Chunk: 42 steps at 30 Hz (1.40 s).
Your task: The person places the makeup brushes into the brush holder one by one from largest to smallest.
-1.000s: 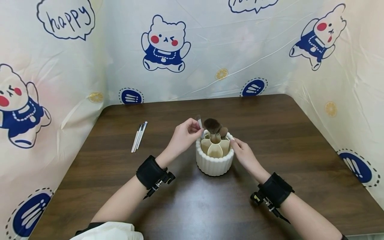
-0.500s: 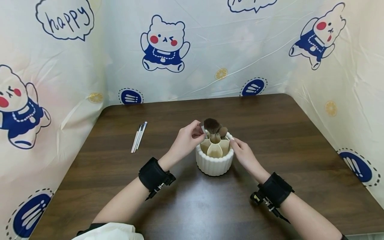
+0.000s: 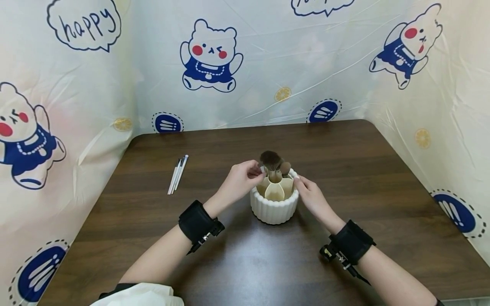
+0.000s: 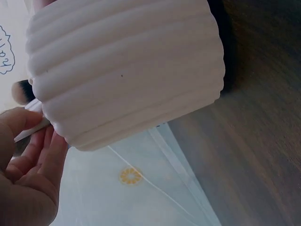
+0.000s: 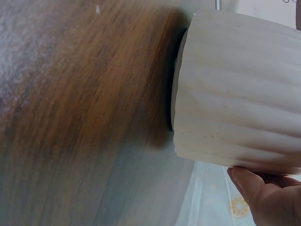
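Pinching a thin brush (image 3: 262, 169) over the ribbed holder (image 3: 274, 207), the left hand (image 3: 241, 182) works while the right hand (image 3: 311, 196) lies with straight fingers on the rim.

A white ribbed brush holder (image 3: 274, 208) stood upright near the middle of the dark wooden table (image 3: 245, 263), round, with vertical fluting on its outer wall and beige petal-shaped compartments inside. Two fluffy brown makeup brushes (image 3: 271, 160) stood in its far compartments, bristles up, the larger one to the left of the smaller. A thin white-handled brush (image 3: 262, 170) was at the holder's far-left rim, mostly hidden, so its compartment could not be told. The near compartments showed only their beige walls. Three slim white-handled brushes (image 3: 178, 174) lay side by side, flat on the table, well to the left of the holder.
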Motion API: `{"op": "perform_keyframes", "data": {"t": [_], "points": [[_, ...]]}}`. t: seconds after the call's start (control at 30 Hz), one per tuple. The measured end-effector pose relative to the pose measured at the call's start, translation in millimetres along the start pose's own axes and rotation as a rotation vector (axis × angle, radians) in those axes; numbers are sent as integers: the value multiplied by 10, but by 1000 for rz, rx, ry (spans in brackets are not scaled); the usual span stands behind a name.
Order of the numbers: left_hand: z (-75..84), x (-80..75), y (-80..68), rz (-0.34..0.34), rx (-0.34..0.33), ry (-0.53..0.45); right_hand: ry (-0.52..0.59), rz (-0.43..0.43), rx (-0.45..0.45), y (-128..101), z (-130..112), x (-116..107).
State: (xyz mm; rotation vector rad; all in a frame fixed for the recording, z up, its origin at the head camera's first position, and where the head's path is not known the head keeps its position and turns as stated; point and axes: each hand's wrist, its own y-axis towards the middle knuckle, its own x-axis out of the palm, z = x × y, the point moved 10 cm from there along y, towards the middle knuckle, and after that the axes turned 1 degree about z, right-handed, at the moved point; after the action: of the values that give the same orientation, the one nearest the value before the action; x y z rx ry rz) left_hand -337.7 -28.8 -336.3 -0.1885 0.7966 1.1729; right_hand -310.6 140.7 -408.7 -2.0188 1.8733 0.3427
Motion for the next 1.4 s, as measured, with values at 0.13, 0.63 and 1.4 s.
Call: {"op": "perform_keyframes", "data": {"t": [0.13,0.63,1.4], "points": [[-5,30,12,-33,14,46,-3,-2,-5,6,-1,5],[41,66,14,-74,38,109,-14,3,-3,15,11,15],[122,-82,24,-121,51,200,-9,1,11,16,10,14]]}}
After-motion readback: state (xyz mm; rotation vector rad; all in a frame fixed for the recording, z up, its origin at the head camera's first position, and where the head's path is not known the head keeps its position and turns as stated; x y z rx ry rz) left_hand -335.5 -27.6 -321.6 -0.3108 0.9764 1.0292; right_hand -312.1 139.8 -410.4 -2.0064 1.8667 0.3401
